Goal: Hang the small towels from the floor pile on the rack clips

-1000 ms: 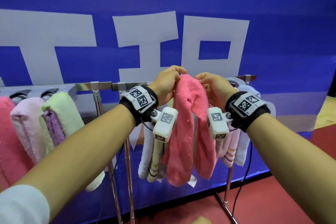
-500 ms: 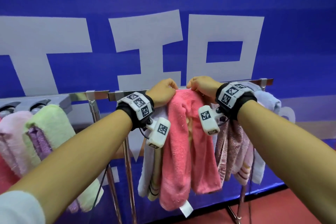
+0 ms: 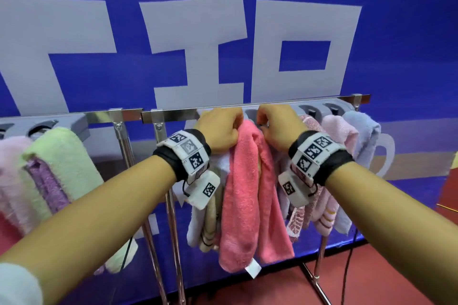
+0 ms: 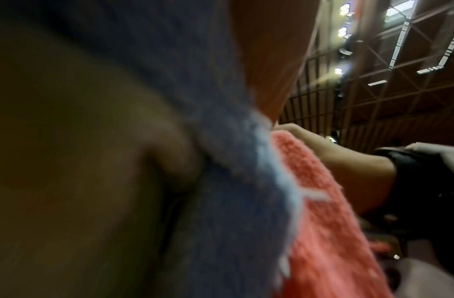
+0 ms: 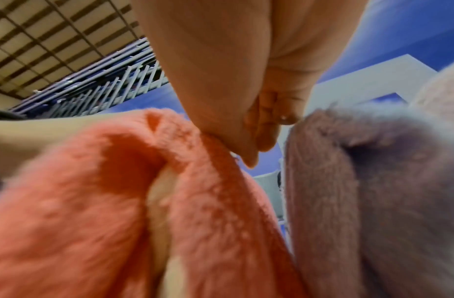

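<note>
A coral pink towel [image 3: 244,181] hangs folded from the grey clip strip [image 3: 309,109] of the metal rack [image 3: 173,114]. My left hand [image 3: 220,129] grips its top fold from the left, fingers curled. My right hand [image 3: 275,126] pinches the top fold from the right, just under the clips. In the right wrist view the right fingers [image 5: 251,137] press into the pink towel [image 5: 118,191] beside a mauve towel [image 5: 361,181]. The left wrist view is blurred: pink towel [image 4: 323,221], a bluish towel [image 4: 233,181] and my right hand [image 4: 323,149]. The clip itself is hidden by my hands.
Other towels hang on the rack: white and striped beige ones [image 3: 205,225] left of the pink one, pink and pale blue ones [image 3: 347,156] to the right, green and lilac ones [image 3: 54,163] far left. A blue banner wall [image 3: 223,32] stands behind. Red floor [image 3: 371,275] lies below.
Both hands have carried the pink towel's top fold up and forward to the clip strip, and the camera has moved closer to the rack.
</note>
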### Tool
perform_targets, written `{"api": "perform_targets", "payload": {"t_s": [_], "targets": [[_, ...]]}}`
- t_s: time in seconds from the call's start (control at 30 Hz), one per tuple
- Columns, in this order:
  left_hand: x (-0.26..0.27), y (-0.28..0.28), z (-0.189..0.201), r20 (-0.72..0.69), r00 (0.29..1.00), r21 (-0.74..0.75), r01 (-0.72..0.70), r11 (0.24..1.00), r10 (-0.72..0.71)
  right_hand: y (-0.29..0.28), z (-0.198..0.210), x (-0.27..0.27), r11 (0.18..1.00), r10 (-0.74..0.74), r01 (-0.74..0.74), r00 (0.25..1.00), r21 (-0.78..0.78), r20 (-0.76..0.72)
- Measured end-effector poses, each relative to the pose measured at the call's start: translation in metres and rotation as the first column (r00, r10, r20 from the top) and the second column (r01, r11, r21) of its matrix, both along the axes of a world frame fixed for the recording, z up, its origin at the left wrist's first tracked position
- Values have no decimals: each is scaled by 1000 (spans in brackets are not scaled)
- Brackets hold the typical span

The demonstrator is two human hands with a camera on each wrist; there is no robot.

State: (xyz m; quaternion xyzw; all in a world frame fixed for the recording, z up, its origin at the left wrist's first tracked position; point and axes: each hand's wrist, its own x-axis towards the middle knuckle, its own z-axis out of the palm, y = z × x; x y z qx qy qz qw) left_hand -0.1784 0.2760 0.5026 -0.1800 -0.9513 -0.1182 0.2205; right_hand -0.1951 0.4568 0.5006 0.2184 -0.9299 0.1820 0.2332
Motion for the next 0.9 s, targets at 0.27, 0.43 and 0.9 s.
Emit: {"api": "perform_targets", "payload": {"t_s": [0.27,0.43,0.9], "targets": [[47,5,-21,-85,995,-149,-60,987,47,6,-42,45,954,108,-70,987,-292,115],[50,13,-32,-74,991,-220,-128,967,115,4,-59,54,966,188,-145,962,-214,196],[41,12,-50,-217,946,-435,-316,843,242,-4,-76,36,976,-18,59,981,-208,193]]}}
